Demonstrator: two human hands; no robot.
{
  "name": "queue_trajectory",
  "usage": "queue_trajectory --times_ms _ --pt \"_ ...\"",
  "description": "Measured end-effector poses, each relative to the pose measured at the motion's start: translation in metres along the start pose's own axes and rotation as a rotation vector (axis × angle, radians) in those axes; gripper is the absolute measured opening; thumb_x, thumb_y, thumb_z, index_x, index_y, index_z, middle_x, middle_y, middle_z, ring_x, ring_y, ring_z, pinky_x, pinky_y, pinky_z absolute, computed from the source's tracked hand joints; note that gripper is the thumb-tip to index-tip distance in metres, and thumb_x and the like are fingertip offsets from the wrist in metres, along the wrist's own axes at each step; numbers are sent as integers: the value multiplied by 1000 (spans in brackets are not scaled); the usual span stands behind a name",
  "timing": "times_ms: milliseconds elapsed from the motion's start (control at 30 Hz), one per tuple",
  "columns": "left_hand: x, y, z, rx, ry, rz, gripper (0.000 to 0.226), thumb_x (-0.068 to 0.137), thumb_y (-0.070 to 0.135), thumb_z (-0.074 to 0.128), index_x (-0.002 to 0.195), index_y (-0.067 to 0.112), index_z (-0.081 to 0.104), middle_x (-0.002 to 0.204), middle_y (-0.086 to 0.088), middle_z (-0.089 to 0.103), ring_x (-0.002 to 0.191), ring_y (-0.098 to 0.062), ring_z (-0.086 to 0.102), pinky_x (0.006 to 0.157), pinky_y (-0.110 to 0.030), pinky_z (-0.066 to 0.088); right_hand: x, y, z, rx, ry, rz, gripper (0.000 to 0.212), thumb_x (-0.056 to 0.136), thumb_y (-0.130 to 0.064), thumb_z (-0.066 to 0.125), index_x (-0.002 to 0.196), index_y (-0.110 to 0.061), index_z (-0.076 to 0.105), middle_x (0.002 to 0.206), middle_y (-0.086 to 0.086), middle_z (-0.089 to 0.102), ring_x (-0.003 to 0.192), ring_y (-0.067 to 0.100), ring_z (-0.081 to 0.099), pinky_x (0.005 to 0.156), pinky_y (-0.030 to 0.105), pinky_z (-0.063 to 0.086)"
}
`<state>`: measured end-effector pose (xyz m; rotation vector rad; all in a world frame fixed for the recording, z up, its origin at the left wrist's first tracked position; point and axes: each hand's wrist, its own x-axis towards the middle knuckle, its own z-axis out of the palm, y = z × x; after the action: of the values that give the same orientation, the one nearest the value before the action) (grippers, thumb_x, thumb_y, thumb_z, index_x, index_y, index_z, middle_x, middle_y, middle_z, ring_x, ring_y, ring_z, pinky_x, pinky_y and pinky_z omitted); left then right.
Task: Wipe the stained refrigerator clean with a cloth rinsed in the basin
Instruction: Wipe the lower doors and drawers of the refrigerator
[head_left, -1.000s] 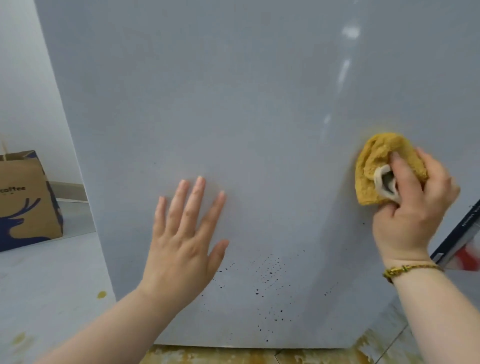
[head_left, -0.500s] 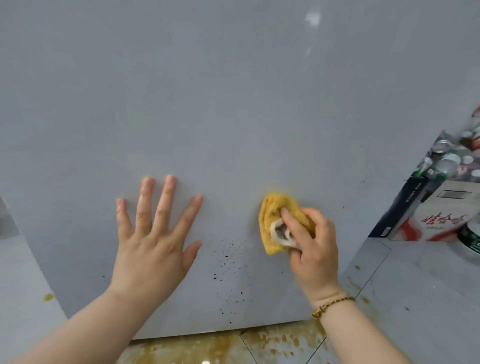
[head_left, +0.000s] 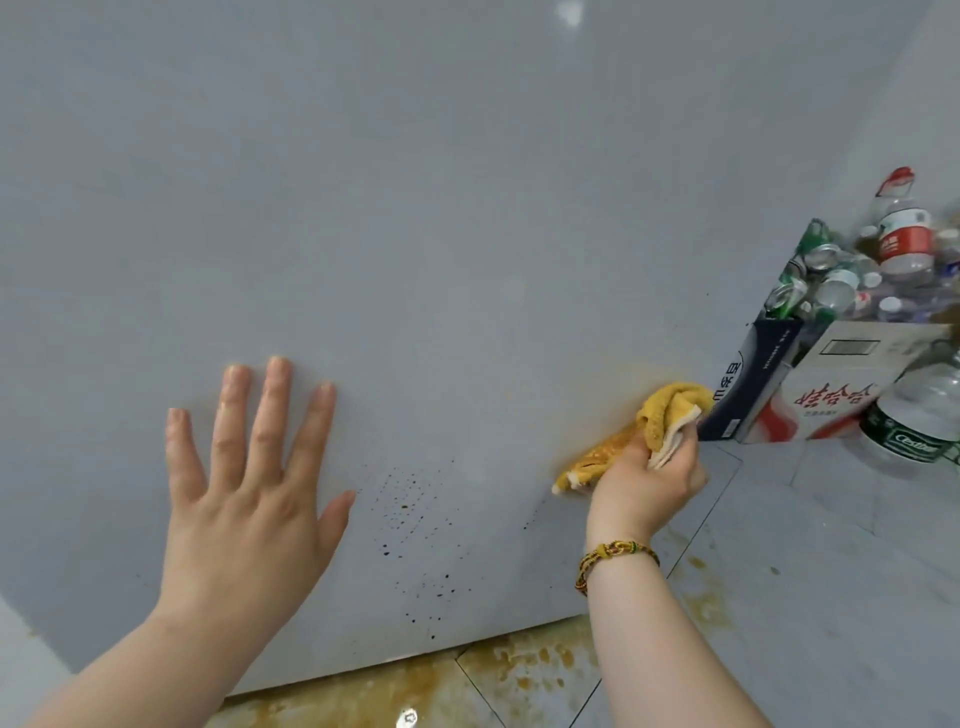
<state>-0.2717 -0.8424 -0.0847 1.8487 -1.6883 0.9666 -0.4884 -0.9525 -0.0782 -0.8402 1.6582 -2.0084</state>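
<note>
The left hand (head_left: 244, 499) lies flat on the gray refrigerator (head_left: 415, 208), fingers (head_left: 270, 415) spread apart, likely to steady the person. The right hand (head_left: 644, 483) curls its fingers round the yellow cloth (head_left: 670, 410), pressing it low on the right. Dark spots (head_left: 405, 499) sit between the hands, not yet wiped. A box (head_left: 810, 384) crowds that corner.

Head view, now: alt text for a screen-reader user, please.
A person's right hand holds a crumpled yellow cloth against the lower right of a pale grey refrigerator panel, while the left hand presses flat on it, fingers spread. Dark specks dot the panel between the hands; yellow-brown stains mark the tiled floor below.
</note>
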Motion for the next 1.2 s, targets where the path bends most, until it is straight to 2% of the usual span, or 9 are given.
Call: queue_trajectory --times_ms 100,233,467,567,733,800,900,1033,1200 --pt "1 16 -2 -28 24 61 59 89 44 25 141 18 23 146 -14 11 141 -16 -12 112 -48 -2 -2 -26 4 24 -100 -272 50 85 9 47 132 -9 46 111 6 34 98 23 51 75 3 34" --pt "11 29 4 -31 -8 139 57 93 47 4 143 22 19 154 -11 1 141 -18 -13 112 -49 -2 25 -78 15 25 -48 -601 51 79 8 46 128 -3 50 107 6 36 96 15 45 77 -11 25" --pt "10 28 14 -30 11 122 55 94 44 7 138 18 28 153 -1 -15 142 -22 -12 111 -52 -3 72 -40 2 79 117 -34 41 92 -6 46 132 -10 47 131 13 48 113 25 52 71 4 29" --pt "11 29 15 -28 9 135 57 87 42 25 139 19 27 153 0 -17 141 -21 -13 112 -49 -7 52 23 -12 49 62 279 29 94 -11 42 121 -8 53 113 15 57 89 26 58 78 23 46" --pt "9 27 9 -72 -21 137 62 78 38 33 137 20 28 152 5 -18 141 -16 -15 113 -45 -6 43 28 -24 189 -9 736 30 99 -12 34 71 -14 44 78 7 51 53 15 44 36 16 39" --pt "10 27 6 -86 -33 143 63 77 38 33 137 19 29 153 4 -17 141 -15 -15 113 -44 -6 50 13 -17 239 38 606 18 96 -11 37 84 -15 50 94 8 53 58 16 49 42 19 45" --pt "10 29 1 -125 -45 129 62 77 37 33 136 18 30 153 -10 6 141 -12 -14 114 -41 -5 50 -9 -4 100 21 79 38 89 -5 43 125 -15 50 122 15 48 94 24 53 86 32 50" --pt "-2 24 1 -168 -72 85 62 77 34 34 136 17 30 148 -15 15 141 -11 -12 114 -36 -4 8 -2 5 -22 -45 -395 50 81 4 47 131 2 43 116 17 42 108 25 47 85 0 30" --pt "-25 7 8 -151 -127 75 62 74 33 34 134 17 33 149 -14 13 141 -11 -10 114 -38 -5 -26 71 -8 -54 -89 147 51 91 1 45 140 -5 31 135 21 37 117 33 46 82 16 33"
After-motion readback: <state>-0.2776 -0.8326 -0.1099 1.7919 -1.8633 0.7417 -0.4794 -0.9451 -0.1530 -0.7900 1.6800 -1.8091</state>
